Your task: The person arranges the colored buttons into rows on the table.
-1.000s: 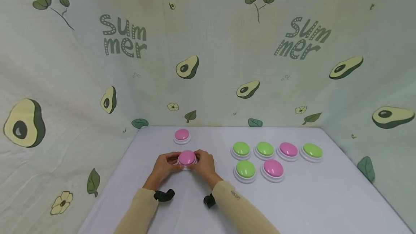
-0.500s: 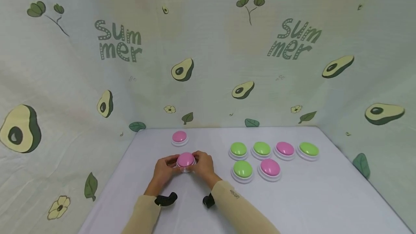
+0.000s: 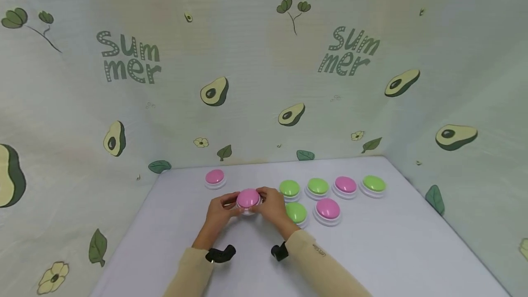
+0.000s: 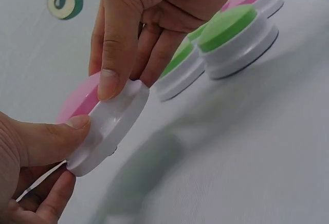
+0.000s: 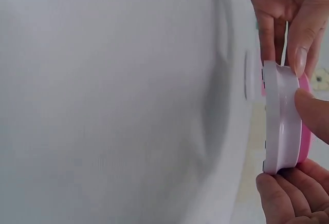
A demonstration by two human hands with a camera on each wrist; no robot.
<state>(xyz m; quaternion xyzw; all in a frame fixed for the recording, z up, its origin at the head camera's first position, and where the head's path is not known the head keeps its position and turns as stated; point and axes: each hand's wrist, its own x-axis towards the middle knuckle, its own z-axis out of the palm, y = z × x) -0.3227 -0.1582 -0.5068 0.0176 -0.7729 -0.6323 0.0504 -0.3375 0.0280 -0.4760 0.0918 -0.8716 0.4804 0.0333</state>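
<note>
A pink dome button with a white round base [image 3: 248,198] is held between both hands, off the table. My left hand [image 3: 219,213] grips its left side, thumb on the near side of the base and fingers behind and beneath. On the opposite side my right hand [image 3: 273,206] pinches the rim, its thumb lying close to the left thumb. The left wrist view shows the white base [image 4: 114,126] tilted, with a shadow on the table below. Small dark feet show under the base [image 5: 275,118] in the right wrist view.
One pink button [image 3: 215,177] stands at the back left of the white table [image 3: 371,251]. To the right of my hands are several green and pink buttons, including a near green one [image 3: 297,213] partly behind my right hand and a near pink one [image 3: 327,209]. A printed cloth [image 3: 247,49] hangs behind.
Both hands have carried the pink button to the right, away from the back-left pink button and closer to the green ones. The head view has turned rightward.
</note>
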